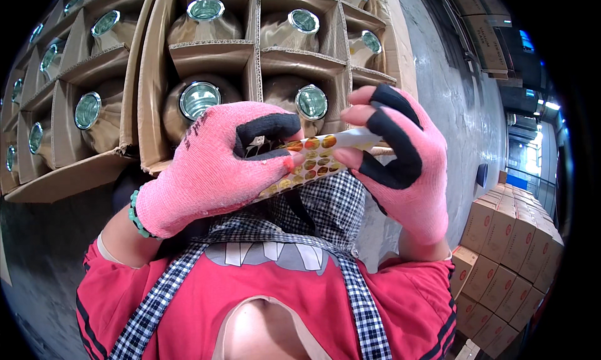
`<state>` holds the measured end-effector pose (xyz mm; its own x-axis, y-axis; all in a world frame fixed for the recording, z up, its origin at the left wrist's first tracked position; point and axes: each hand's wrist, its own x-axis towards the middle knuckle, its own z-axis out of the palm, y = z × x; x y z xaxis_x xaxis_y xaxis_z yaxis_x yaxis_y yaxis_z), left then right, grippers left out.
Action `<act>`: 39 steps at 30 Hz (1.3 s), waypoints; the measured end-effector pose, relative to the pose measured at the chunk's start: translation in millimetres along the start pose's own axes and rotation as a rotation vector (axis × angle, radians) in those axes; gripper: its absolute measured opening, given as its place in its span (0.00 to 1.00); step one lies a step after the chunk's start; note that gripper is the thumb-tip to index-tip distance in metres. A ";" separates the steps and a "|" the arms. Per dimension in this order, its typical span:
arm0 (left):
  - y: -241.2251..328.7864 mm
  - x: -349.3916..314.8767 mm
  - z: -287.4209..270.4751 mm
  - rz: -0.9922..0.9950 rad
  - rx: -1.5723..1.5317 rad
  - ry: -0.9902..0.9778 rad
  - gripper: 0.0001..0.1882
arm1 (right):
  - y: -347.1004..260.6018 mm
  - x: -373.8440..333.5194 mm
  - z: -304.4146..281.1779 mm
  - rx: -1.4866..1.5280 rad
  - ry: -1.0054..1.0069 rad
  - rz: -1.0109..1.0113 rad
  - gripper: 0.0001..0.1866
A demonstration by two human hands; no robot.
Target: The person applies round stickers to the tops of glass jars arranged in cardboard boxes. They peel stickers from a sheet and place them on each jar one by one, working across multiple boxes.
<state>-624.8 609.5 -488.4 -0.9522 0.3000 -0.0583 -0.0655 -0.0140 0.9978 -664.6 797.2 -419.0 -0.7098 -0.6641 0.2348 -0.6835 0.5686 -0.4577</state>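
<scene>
Both my hands wear pink knit gloves with black finger sections and bare fingertips. My left hand (219, 160) is closed, its thumb and fingers pinching a sheet of round gold stickers (316, 163) at chest height. The sheet is held slanted, with rows of shiny gold and orange dots on white backing. At its right end my right hand (407, 153) is curled round the white part, thumb against the sheet and two fingertips raised above it. Just beyond my hands stand glass vessels with round open mouths, such as one silvery-brown glass liner (200, 100), upright in a divided carton (256, 60).
A second divided carton (69, 172) with more glass liners adjoins on the left. Stacked printed cardboard boxes (507, 260) stand at the right on the grey concrete floor (454, 110). More cartons (485, 41) are at the far right. A checked apron (338, 203) hangs below my hands.
</scene>
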 end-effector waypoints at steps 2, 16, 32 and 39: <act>-5.3 -0.3 0.8 0.116 0.044 0.013 0.09 | -1.4 4.7 -0.7 -0.007 -0.077 -0.022 0.13; -2.4 1.3 -6.0 -0.037 -0.195 -0.019 0.09 | -0.6 6.8 5.1 -0.213 -0.082 -0.166 0.12; 2.8 8.7 -4.1 -0.276 -0.259 -0.040 0.10 | 13.5 -2.1 3.4 0.071 -0.084 -0.115 0.07; 0.7 8.8 6.5 -0.376 0.009 -0.307 0.09 | 120.9 -22.8 4.6 0.029 -0.258 0.456 0.08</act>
<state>-631.3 618.3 -488.0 -0.7309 0.5501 -0.4040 -0.3842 0.1575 0.9097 -730.2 878.8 -483.6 -0.8665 -0.4525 -0.2108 -0.3077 0.8167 -0.4882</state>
